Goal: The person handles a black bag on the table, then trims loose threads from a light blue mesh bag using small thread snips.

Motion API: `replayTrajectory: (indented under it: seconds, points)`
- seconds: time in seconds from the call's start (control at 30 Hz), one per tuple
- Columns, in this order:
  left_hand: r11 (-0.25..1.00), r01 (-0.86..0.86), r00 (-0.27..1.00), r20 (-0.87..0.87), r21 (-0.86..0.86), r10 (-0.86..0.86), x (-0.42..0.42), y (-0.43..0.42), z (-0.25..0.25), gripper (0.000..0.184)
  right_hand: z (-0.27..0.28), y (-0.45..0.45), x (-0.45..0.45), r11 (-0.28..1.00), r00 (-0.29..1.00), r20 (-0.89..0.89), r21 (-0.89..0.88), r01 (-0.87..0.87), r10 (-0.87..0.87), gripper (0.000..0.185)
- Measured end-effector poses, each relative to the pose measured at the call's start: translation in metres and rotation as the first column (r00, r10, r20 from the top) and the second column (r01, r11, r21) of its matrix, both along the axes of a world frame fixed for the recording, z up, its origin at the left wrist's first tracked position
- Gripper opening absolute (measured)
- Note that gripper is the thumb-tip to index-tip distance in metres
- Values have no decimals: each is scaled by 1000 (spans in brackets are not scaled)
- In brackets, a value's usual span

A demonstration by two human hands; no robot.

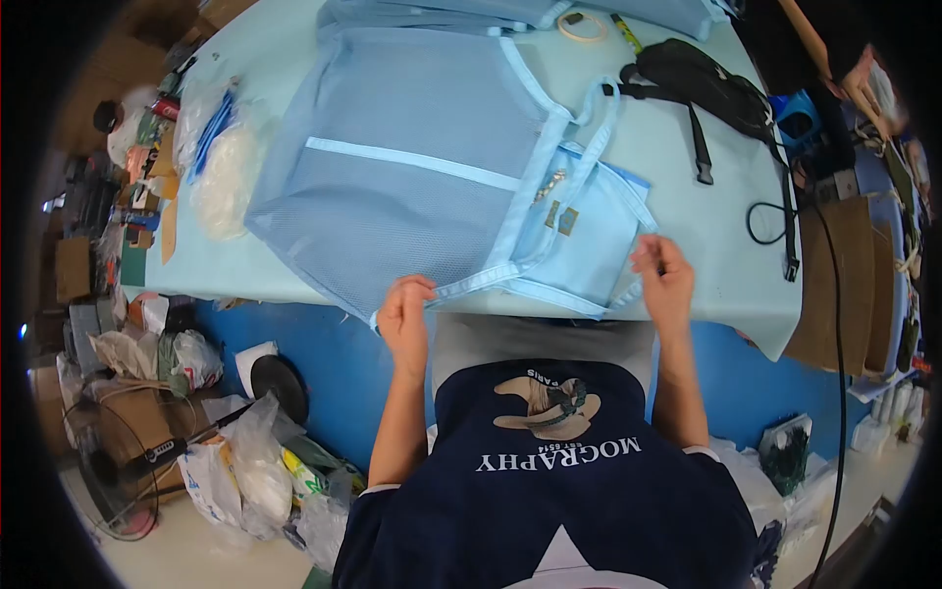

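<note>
A large blue mesh bag (412,108) with light blue binding lies spread over the table. Its bound edge (473,285) runs to my left hand (404,309), whose fingers are pinched on it near the table's front edge. On the right, my right hand (665,275) has its thumb and fingers together at a light blue strap (628,293), partly hidden by the fingers. Between my hands lies a smooth light blue pocket panel (589,236) with a small label (561,218). A looped handle (599,137) rests across it.
The table (721,255) has a pale cover. A black waist bag (702,83) with buckled straps lies at right, near a tape roll (582,26). Plastic bags (224,182) sit at left. Below stands a fan (118,461). Another person's hand (863,93) shows at upper right.
</note>
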State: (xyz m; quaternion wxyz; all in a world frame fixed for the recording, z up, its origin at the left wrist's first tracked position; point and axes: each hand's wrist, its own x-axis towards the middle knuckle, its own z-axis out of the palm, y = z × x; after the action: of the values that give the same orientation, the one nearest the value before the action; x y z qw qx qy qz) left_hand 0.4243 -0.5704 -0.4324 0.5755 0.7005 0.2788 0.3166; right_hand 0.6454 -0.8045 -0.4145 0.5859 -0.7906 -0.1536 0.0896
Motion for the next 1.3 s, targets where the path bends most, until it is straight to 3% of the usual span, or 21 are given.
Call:
replayTrajectory:
  seconds: [0.1, 0.2, 0.37, 0.4, 0.5, 0.6, 0.7, 0.8, 0.9, 1.0, 1.1, 1.2, 1.3]
  points:
    - [863, 141, 977, -207, 485, -44, 30, -40, 38, 30, -5, -20, 20, 987, 982, 103, -15, 159, -156, 14]
    - [694, 327, 917, -394, 641, -69, 61, -59, 37, 44, -6, -36, 28, 966, 972, 179, -179, 186, -154, 16]
    - [529, 360, 922, -380, 768, -77, 67, -34, 27, 35, -7, -39, 20, 939, 999, 42, -342, 36, -23, 21]
    - [481, 342, 930, -364, 807, -51, 66, -26, 28, 32, -10, -38, 20, 950, 995, 93, -307, 53, -26, 22]
    - [590, 157, 979, -202, 792, 10, 59, -2, 33, 24, -14, -38, 27, 992, 992, -115, -119, 33, -47, 21]
    - [545, 77, 992, -120, 835, 44, 41, 23, 30, 16, -13, -34, 31, 973, 1000, 23, -230, 24, -19, 20]
    - [414, 116, 977, -180, 903, 118, 18, 37, 32, 12, -11, -25, 38, 957, 997, 43, -283, -54, 69, 20]
    - [415, 169, 959, -245, 894, 139, -2, 36, 22, 12, -16, -6, 46, 972, 989, 55, -199, -124, 138, 20]
    - [367, 196, 973, -226, 909, 40, -5, 13, 16, 14, -7, 31, 50, 986, 987, -44, -57, -159, 156, 24]
    - [374, 270, 958, -286, 887, -14, 0, -8, 10, 14, -8, 67, 59, 998, 983, -172, -5, -69, 67, 26]
    - [434, 341, 936, -345, 834, -72, -2, -18, 10, 16, -23, 94, 73, 954, 997, 70, -300, 4, 18, 29]
    - [527, 401, 915, -354, 749, -194, -3, -17, 10, 26, -25, 106, 75, 936, 997, 67, -352, -23, 50, 27]
    - [670, 456, 886, -371, 586, -279, -5, -8, 18, 37, -26, 98, 72, 992, 982, -145, 36, -119, 123, 23]
